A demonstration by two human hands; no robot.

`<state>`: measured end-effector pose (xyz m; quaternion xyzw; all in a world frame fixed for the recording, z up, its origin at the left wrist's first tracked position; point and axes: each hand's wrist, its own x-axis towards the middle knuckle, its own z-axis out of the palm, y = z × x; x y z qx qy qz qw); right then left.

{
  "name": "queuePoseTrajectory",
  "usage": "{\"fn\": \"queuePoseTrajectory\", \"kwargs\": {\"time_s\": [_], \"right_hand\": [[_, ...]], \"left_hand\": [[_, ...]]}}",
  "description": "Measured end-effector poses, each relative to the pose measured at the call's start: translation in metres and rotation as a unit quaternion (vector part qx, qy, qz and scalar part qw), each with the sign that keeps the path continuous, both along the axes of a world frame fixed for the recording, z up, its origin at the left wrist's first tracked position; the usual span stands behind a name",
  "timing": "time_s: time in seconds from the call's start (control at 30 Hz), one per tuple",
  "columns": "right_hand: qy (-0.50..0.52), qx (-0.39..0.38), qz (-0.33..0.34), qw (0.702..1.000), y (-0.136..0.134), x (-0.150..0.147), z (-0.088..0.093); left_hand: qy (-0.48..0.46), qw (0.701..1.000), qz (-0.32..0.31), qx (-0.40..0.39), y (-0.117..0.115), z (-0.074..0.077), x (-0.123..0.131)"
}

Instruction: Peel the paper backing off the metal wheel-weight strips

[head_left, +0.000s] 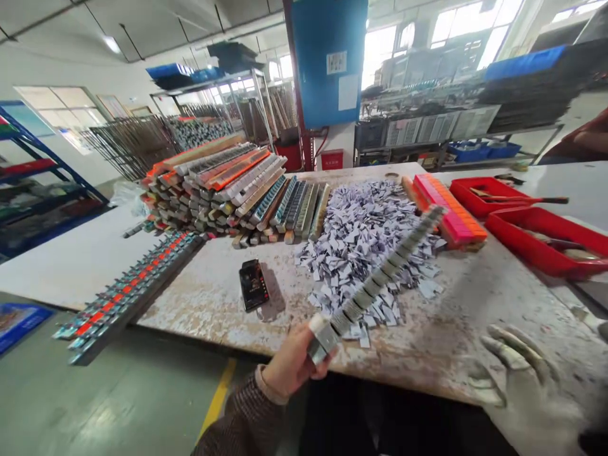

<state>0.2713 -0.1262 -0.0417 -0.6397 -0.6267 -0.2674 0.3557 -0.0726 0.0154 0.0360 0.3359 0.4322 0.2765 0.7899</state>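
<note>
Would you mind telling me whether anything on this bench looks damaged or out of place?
The tabletop looks worn, its white surface patchy with brown marks near the front edge. At left, the studded bars jut past that edge, which looks slightly precarious.

Counter (204, 304): bar stack (209, 190) back left, chip heap (351, 221) right of it, then block row (456, 221), then two trays far right, near tray (517, 246) in front of far tray (470, 204). Phone (254, 285) before the stack, left of the heap. Studded rail (137, 282) further left, overhanging front edge. Left hand (299, 361) at front edge, held bar (380, 279) slanting over heap. Right hand (522, 380) front right.
</note>
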Motion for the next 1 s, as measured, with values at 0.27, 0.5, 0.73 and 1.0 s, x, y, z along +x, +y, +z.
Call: {"fn": "queuePoseTrajectory", "kwargs": {"time_s": [0.27,0.5,0.73,1.0], "right_hand": [[-0.099,-0.109,0.213,0.966,0.010,-0.038,0.016],[-0.115,-0.169,0.233,0.951,0.025,-0.014,-0.017],[-0.083,-0.220,0.230,0.944,0.043,-0.026,-0.009],[-0.067,-0.222,0.241,0.942,0.057,-0.035,0.002]], "left_hand": [[0.007,0.966,-0.258,0.008,-0.065,-0.062,0.039],[0.279,0.879,-0.195,0.334,-0.061,-0.063,0.031],[0.464,0.669,-0.051,0.578,-0.022,-0.053,-0.010],[0.507,0.655,-0.119,0.548,0.031,-0.063,0.011]]}}
